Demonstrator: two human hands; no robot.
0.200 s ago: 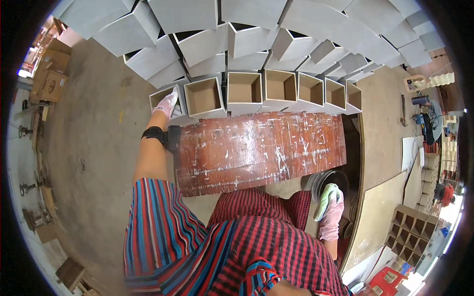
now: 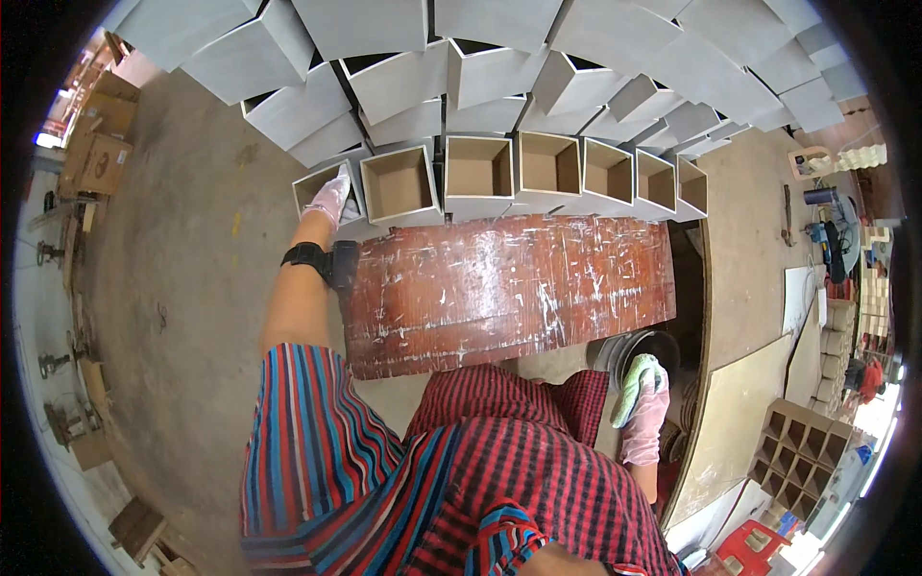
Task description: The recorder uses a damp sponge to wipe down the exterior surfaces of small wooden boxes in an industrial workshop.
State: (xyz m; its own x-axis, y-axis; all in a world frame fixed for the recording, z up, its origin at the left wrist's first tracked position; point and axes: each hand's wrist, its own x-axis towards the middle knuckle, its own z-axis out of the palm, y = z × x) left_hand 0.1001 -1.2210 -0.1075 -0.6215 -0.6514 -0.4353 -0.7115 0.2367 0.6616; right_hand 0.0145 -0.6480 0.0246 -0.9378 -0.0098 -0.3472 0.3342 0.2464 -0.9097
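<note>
My left hand, in a thin whitish glove, reaches to the leftmost open box of the front row. Its fingers are closed over that box's right wall; part of them is hidden. Beside it stands another open box, brown inside with pale grey outer faces. Low on the right, my right hand, gloved too, is wrapped round a bunched light green cloth. The hand and cloth are close to the rim of a dark bucket. A black band circles my left wrist.
A worn red-brown board with white paint marks lies in front of me. Behind the front row, several grey boxes are stacked. At right are a pale panel, a compartmented rack and a red stool.
</note>
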